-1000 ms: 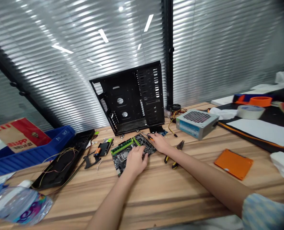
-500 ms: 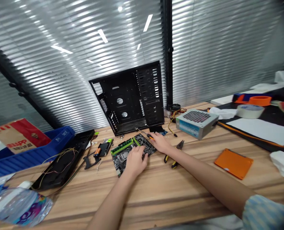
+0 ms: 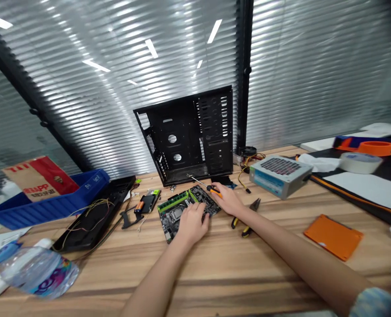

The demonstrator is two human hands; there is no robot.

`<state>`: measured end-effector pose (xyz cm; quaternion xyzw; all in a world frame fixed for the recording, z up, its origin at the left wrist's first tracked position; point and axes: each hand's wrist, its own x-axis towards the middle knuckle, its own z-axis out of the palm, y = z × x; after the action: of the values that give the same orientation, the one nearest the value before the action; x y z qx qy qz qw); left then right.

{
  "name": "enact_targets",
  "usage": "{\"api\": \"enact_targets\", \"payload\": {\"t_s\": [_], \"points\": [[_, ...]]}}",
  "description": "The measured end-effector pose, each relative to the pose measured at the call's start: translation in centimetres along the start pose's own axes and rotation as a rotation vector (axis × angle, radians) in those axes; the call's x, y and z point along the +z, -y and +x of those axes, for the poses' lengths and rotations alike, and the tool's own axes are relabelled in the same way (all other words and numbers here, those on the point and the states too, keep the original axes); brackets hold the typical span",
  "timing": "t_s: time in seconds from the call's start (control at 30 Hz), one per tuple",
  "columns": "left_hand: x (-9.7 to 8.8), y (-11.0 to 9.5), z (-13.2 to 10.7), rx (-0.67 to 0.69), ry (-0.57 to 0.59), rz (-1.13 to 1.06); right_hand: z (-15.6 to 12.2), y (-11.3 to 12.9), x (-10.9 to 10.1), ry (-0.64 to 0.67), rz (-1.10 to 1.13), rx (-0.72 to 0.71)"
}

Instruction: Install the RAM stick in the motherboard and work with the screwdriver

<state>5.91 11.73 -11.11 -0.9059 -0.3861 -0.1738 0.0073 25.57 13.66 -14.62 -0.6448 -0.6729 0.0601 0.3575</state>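
Observation:
A motherboard (image 3: 173, 213) with green memory slots lies on the wooden table. Over its near right part rests my left hand (image 3: 193, 222), fingers loosely bent on the board and thumb apart; the fingertips are partly hidden. My right hand (image 3: 226, 198) grips the orange-and-black handle of a screwdriver (image 3: 214, 190), at the board's far right corner. The thin shaft points left and away, its tip close to the front bottom edge of a black computer case (image 3: 182, 132). Pliers (image 3: 255, 204) with black-and-yellow handles lie partly behind my right forearm.
A power supply (image 3: 279, 176) and an orange panel (image 3: 334, 236) lie right, beyond them a tape roll (image 3: 360, 163). At left are a blue bin (image 3: 43, 209), a black panel with wires (image 3: 93, 226), a plastic bottle (image 3: 40, 273) and small parts (image 3: 147, 203). Blinds stand behind.
The view has shifted, so the scene sits further right. My right hand has lifted slightly with the screwdriver, showing more of its handle. My left hand stays on the motherboard.

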Motion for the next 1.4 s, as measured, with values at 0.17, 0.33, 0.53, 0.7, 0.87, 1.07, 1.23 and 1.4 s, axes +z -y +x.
{"api": "enact_targets", "payload": {"t_s": [0.17,0.33,0.53,0.7,0.87,1.07,1.23,1.4], "points": [[0.15,-0.02,-0.08,0.005,0.002,0.011,0.01,-0.58,0.36,-0.048,-0.007,-0.039],[0.37,0.19,-0.09,0.024,-0.005,-0.009,-0.11,-0.75,0.38,-0.092,-0.016,-0.033],[0.34,0.25,-0.16,0.074,0.013,-0.013,-0.28,-0.57,0.03,-0.137,-0.047,-0.046],[0.24,-0.01,-0.17,0.130,0.034,-0.017,-0.53,-0.30,-0.28,-0.158,-0.037,-0.057],[0.12,-0.39,-0.25,0.161,0.051,-0.004,-0.85,-0.01,-0.55,-0.174,-0.049,-0.052],[-0.14,-0.69,-0.36,0.152,0.074,0.002,-0.86,-0.32,-0.44,-0.174,-0.061,-0.059],[-0.08,-0.60,-0.34,0.158,0.061,-0.007,-0.85,-0.45,-0.24,-0.153,-0.044,-0.088],[0.10,-0.51,-0.25,0.162,0.059,-0.004,-0.76,-0.54,-0.11,-0.145,-0.019,-0.109]]}}
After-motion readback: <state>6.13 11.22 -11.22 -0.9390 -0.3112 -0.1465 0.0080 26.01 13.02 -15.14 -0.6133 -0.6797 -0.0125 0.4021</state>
